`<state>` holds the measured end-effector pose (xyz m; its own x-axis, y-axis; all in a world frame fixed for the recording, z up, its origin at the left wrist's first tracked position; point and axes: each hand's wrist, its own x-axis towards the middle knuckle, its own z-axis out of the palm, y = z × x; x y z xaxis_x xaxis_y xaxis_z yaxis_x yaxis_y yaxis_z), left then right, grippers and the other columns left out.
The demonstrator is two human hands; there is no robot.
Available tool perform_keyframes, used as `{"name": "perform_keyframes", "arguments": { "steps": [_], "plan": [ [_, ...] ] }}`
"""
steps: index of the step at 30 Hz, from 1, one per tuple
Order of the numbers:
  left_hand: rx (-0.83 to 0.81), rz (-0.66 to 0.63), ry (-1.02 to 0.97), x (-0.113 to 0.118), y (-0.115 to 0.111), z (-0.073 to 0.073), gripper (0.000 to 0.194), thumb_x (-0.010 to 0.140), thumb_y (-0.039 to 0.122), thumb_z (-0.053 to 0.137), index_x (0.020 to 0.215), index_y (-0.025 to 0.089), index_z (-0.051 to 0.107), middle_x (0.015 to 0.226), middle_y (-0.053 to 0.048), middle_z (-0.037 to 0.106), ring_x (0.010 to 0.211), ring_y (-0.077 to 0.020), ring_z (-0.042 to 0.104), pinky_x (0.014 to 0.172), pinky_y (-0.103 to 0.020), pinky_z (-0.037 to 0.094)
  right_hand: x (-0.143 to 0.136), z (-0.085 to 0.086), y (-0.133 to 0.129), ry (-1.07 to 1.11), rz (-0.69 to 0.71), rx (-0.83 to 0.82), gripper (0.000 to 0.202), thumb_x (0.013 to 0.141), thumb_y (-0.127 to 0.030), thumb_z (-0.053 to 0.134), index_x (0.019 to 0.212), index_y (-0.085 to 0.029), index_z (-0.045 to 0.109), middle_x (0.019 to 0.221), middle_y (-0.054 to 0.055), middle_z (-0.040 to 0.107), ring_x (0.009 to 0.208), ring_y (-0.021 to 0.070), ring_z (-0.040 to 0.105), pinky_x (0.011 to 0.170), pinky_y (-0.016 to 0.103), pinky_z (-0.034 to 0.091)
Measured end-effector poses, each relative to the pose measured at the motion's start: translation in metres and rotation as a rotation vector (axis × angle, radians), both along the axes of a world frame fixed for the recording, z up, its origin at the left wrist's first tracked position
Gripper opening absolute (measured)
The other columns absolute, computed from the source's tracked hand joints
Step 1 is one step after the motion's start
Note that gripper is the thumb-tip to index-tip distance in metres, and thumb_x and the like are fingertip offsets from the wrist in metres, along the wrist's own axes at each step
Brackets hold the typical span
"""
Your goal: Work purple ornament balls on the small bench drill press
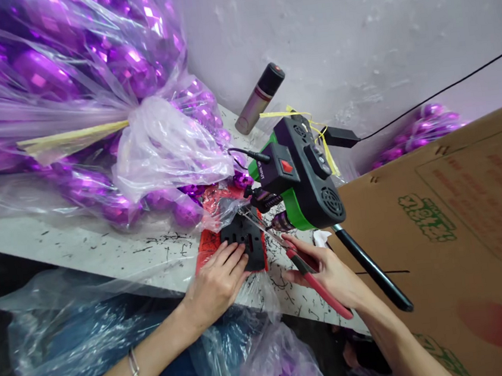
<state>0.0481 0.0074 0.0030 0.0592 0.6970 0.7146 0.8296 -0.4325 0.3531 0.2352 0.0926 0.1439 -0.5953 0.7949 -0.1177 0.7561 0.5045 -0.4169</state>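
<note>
My left hand [219, 281] lies with its fingers together on a flat black plate [251, 239] fixed over a red base [207, 246]. My right hand [324, 267] grips red-handled pliers [317, 285], whose long thin jaws reach left over the black plate. Just above the jaws stands a black and green machine [295, 177] with a red switch and a lever. Clear plastic film covers part of the red base, at its upper end. Whether anything sits between the plier tips is too small to tell.
Big clear bags of shiny purple balls [45, 72] fill the upper left. A spray can [259, 97] stands by the wall. A large cardboard box [460, 220] takes up the right side. Black scraps litter the white table [149, 246]; plastic film hangs at its front edge.
</note>
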Motion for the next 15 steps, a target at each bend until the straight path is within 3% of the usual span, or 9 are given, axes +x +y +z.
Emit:
{"name": "perform_keyframes", "arguments": {
  "steps": [2,6,8,11,15],
  "plan": [
    [0.001,0.003,-0.005,0.000,0.000,0.000,0.022,0.095,0.022,0.055,0.107,0.010,0.069,0.115,-0.010,0.071,0.111,-0.0229,0.065,0.101,-0.042,0.054,0.003,-0.002,-0.003,-0.036,-0.018,0.063,0.053,0.080,-0.036,0.063,0.131,-0.023,0.057,0.098,0.006,0.071,0.083,0.0233,0.067,0.073,0.038,0.058],
    [0.002,0.013,-0.003,0.000,0.000,-0.001,0.023,0.095,0.023,0.054,0.107,0.010,0.069,0.116,-0.010,0.071,0.110,-0.0232,0.066,0.100,-0.042,0.055,0.013,-0.014,-0.005,-0.146,0.006,0.507,0.057,0.073,-0.024,0.061,0.130,-0.022,0.057,0.110,0.013,0.066,0.098,0.0319,0.062,0.085,0.050,0.054],
    [0.003,0.009,0.004,0.000,0.000,-0.001,0.023,0.095,0.023,0.054,0.107,0.010,0.069,0.116,-0.010,0.071,0.110,-0.0232,0.066,0.100,-0.042,0.055,0.016,-0.021,-0.005,-0.162,0.037,0.635,0.064,0.069,-0.019,0.060,0.133,-0.020,0.055,0.116,0.015,0.063,0.105,0.0351,0.059,0.088,0.053,0.051],
    [0.011,0.009,-0.003,0.000,0.000,-0.001,0.023,0.095,0.022,0.054,0.107,0.008,0.069,0.115,-0.011,0.071,0.109,-0.0237,0.066,0.100,-0.042,0.055,0.015,-0.025,-0.008,-0.080,-0.003,0.512,0.063,0.073,-0.020,0.059,0.136,-0.019,0.053,0.110,0.012,0.065,0.094,0.0279,0.063,0.081,0.042,0.055],
    [0.003,0.005,0.005,0.000,0.000,0.000,0.023,0.095,0.023,0.054,0.107,0.009,0.069,0.115,-0.011,0.071,0.110,-0.0237,0.065,0.100,-0.042,0.054,0.008,-0.020,-0.009,0.022,-0.170,0.026,0.064,0.078,-0.037,0.067,0.138,-0.021,0.053,0.103,0.006,0.069,0.080,0.0197,0.065,0.074,0.033,0.056]
  ]
}}
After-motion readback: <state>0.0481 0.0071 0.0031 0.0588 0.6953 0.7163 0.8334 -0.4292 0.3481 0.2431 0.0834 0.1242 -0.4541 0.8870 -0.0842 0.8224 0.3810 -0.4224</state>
